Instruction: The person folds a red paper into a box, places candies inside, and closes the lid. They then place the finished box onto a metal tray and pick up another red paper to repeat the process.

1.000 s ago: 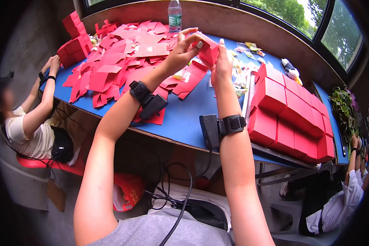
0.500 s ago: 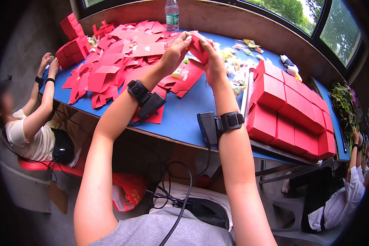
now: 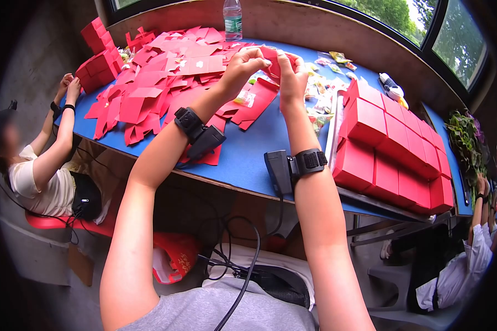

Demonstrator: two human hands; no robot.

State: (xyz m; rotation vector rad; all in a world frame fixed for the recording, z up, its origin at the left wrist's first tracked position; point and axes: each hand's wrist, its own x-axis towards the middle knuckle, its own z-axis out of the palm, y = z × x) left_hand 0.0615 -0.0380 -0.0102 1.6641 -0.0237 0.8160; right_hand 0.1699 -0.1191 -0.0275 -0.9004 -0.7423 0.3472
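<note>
Between my two hands, above the far part of the blue table (image 3: 237,160), is a small red paper box (image 3: 273,59), partly folded and largely covered by my fingers. My left hand (image 3: 247,63) grips its left side, with the fingers curled. My right hand (image 3: 292,74) holds the right side, thumb up against the card. Below them lie a flat red card sheet (image 3: 258,99) and a clear-wrapped candy packet (image 3: 244,99). A wide heap of flat red card pieces (image 3: 149,94) spreads to the left of my hands.
Finished red boxes (image 3: 392,143) stand stacked on a tray at right. Wrapped candies (image 3: 320,88) lie behind my right hand. A water bottle (image 3: 233,22) stands at the back. A co-worker (image 3: 38,165) sits at left near more red boxes (image 3: 98,69); another person's sleeve (image 3: 469,265) shows at right.
My hands have shifted their grip on the red box and turned it, so its open inside now faces me more. The left hand's fingers are more curled.
</note>
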